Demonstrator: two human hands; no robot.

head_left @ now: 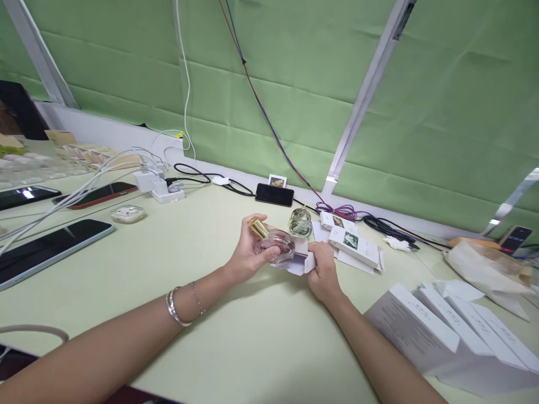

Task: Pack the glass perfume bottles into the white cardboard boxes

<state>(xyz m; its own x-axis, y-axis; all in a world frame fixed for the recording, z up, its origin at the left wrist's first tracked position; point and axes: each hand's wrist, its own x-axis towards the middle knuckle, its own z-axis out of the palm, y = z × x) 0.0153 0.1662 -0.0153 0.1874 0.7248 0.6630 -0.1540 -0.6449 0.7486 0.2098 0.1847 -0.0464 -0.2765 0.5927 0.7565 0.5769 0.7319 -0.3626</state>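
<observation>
My left hand (249,252) is closed around a clear glass perfume bottle (275,244) with a gold cap, tilted so the cap points up and left. In my right hand (324,273) is a small white carton (300,261), its flaps folded out toward the bottle. The bottle's base meets the carton's open end; how far in it reaches I cannot tell. Just behind them stands a second glass bottle (300,223) with a greenish tint. Flat white cartons with small pictures (353,245) lie to the right of it.
A black phone (274,194) leans near the wall. Several large white boxes (425,320) stand at the right front, before a crumpled bag (484,275). More phones (54,247), white cables and a power strip (166,193) occupy the left. Black cables (385,229) run along the back.
</observation>
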